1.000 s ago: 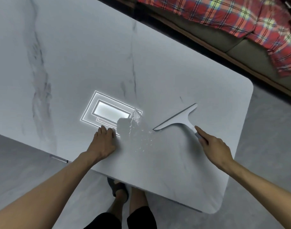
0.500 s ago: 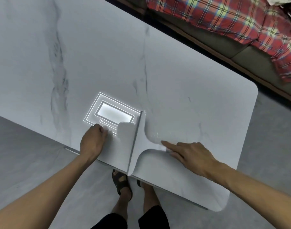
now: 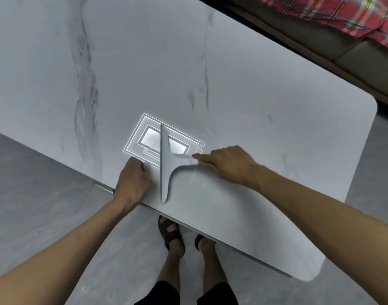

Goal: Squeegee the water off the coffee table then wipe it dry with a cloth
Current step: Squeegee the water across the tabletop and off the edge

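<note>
The white marble coffee table (image 3: 265, 119) fills the view. A pale grey squeegee (image 3: 165, 170) lies with its blade on the tabletop, running from far to near and ending close to the near edge. My right hand (image 3: 228, 164) grips its handle from the right, with the index finger stretched along it. My left hand (image 3: 133, 179) rests on the table just left of the blade, fingers curled, holding nothing. A rim of water (image 3: 202, 146) glints just beyond my right hand. Fine droplets (image 3: 202, 183) lie under my right wrist. No cloth is in view.
A ceiling lamp's bright reflection (image 3: 144, 139) lies under the blade's far half. A sofa (image 3: 334, 47) with a red plaid blanket (image 3: 334, 12) stands beyond the far right edge. My sandalled feet (image 3: 171, 234) stand on the grey floor (image 3: 34, 205) below the near edge.
My right hand turned the squeegee's blade far-to-near and swept it left across the table, up to my left hand. My left hand curled its fingers in.
</note>
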